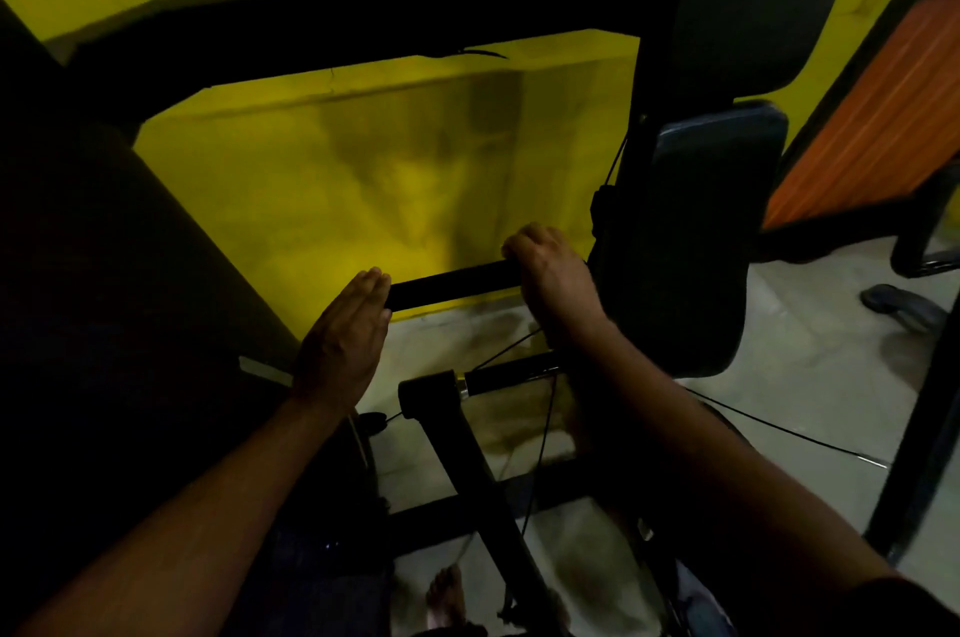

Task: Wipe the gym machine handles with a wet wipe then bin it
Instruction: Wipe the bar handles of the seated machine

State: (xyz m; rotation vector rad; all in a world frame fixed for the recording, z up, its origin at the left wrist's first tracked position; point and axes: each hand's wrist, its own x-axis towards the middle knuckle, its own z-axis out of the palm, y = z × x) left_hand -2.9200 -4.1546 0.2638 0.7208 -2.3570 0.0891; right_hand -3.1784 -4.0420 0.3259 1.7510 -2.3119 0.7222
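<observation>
Two handles. Upper handle [452,283]: your right hand [553,280] clenched round its right end; your left hand [343,345] flat, fingers straight, touching its free end. Lower handle [511,373]: no hand on it. Wet wipe: unseen, perhaps under your right palm. Step: likely wiping. Next: sweep along the bar.

1. The upper handle [452,283] is matt black, rubber or foam by its look.
2. The lower handle [511,373] is black too, with a shiny metal collar [461,384] at its end.
3. The pads [753,2] have a smooth black covering with a dull sheen.
4. The floor [805,366] is pale, smooth and faintly glossy.
</observation>
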